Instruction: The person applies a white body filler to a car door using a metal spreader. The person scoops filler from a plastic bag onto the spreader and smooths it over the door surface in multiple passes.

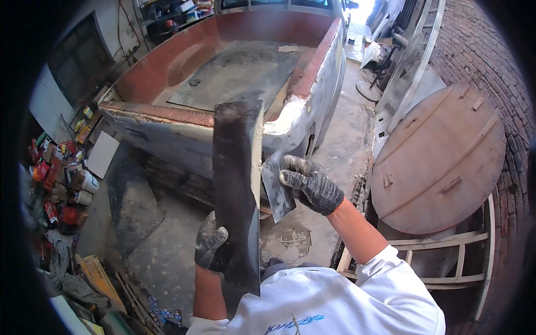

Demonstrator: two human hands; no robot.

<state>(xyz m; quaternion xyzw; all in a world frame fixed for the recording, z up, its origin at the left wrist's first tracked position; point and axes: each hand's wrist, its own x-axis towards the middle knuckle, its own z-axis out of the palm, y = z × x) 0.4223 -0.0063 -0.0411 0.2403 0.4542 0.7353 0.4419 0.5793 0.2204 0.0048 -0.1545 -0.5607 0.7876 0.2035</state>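
Note:
In a grey work glove, my left hand (210,243) grips a long dark flat board (235,167) by its lower part, thumb over the face. Cream-coloured filler paste (257,162) runs along the board's right edge. My gloved right hand (314,187) pinches a flat grey metal spreader (277,188), close beside that edge; whether it touches the paste I cannot tell. Behind them stands a pickup truck bed (190,70), reddish inside, with whitish filler on its near right corner (287,116).
A round wooden tabletop (441,159) leans on the brick wall (486,50) at right, above a pale wooden frame (441,243). Tins, boxes and a white bucket (85,181) crowd the left side. A white sheet (103,154) leans near them.

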